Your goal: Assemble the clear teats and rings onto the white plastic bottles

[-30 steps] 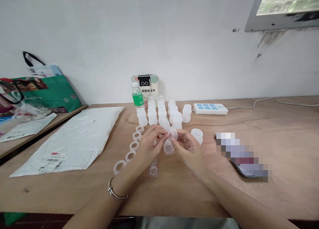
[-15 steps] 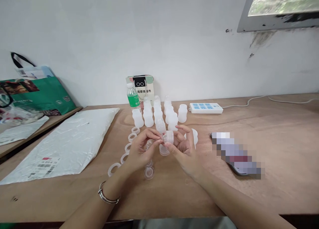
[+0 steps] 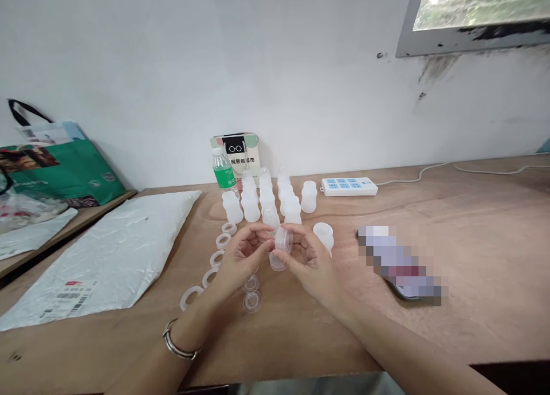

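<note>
Cap: we hold one clear, ribbed cap (image 3: 283, 241) above the table (image 3: 429, 337), tilted, right in front of us.
Right hand (image 3: 313, 264): our thumb and fingers grip the cap at its sides.
Left hand (image 3: 243, 257): our fingers are bent, with the tips close by the cap; we cannot tell if they touch it.
Clear cup (image 3: 278, 261): it sits on the table, partly hidden by our right thumb.
Rings (image 3: 184, 298): they lie in a row beside our left hand and arm.
Little round discs (image 3: 252, 301): we see these on the table between our arms.
White bottles (image 3: 250, 210): they stand in rows behind our hands.
White pot (image 3: 323, 234): it stands just past our right hand.
Phone (image 3: 399, 274): it lies to our right, and its screen is blurry.
Power strip (image 3: 349, 187): it lies near the wall, with a long cord.
Big white bag (image 3: 112, 257): it lies flat to our left.
</note>
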Available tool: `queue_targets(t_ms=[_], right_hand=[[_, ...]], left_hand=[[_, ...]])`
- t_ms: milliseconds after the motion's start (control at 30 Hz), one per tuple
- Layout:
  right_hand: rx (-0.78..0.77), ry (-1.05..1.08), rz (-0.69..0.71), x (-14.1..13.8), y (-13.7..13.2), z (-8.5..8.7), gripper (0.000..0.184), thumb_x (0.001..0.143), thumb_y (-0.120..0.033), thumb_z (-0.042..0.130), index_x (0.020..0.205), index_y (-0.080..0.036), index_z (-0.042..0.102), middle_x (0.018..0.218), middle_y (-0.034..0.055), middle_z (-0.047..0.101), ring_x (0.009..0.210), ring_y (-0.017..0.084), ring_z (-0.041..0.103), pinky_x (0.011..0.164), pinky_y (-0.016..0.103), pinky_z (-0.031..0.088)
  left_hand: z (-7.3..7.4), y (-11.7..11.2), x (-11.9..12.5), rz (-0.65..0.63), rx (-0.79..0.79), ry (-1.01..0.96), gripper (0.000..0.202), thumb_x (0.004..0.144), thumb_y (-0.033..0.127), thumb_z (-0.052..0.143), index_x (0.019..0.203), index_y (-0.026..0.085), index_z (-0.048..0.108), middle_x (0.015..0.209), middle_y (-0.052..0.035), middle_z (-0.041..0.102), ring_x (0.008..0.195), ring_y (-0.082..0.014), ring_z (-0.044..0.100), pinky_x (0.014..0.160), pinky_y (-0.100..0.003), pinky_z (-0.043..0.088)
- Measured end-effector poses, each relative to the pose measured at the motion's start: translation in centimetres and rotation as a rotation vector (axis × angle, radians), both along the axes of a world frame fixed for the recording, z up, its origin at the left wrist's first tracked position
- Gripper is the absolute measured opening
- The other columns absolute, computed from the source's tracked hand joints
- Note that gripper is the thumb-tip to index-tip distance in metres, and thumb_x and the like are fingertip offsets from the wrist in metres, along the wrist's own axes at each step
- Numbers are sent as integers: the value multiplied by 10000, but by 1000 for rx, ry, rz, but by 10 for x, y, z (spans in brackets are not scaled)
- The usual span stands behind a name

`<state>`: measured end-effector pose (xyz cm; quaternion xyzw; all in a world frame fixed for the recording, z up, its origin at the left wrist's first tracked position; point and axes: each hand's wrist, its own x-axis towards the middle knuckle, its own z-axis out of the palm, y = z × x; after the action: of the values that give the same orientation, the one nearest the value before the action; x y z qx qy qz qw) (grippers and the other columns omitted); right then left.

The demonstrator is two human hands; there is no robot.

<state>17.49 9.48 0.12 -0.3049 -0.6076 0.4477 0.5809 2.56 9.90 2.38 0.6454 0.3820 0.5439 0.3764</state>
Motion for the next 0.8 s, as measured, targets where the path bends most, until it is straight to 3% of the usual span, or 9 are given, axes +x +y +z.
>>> queue_targets(t_ms=[233, 500, 800], right_hand=[[-14, -109, -64, 2, 0, 1, 490, 739, -312, 683, 1190, -290, 492, 1047, 37, 623, 900, 175, 625, 805, 361, 525], [61, -205, -91, 0, -2, 5, 379, 709, -277, 699, 1068, -270, 580, 1014, 28, 621, 858, 164, 633, 741, 314, 547], [163, -210, -71, 0, -3, 6, 347, 703, -241, 689, 1034, -258, 586, 985, 27, 614, 832, 155, 624, 761, 324, 535]], left_hand=[[-2, 4, -4, -103, -197, -92, 195, 713, 317, 711, 846, 177, 691, 792, -37, 701, 762, -167, 641, 704, -287, 511], [-6, 6, -6, -110, -257, -200, 203, 620, 341, 790, 676, 169, 698, 677, -11, 668, 638, -119, 584, 594, -235, 468], [-4, 9, -11, -128, -376, -231, 244, 578, 317, 815, 621, 134, 660, 621, 5, 621, 583, -92, 539, 562, -208, 429]])
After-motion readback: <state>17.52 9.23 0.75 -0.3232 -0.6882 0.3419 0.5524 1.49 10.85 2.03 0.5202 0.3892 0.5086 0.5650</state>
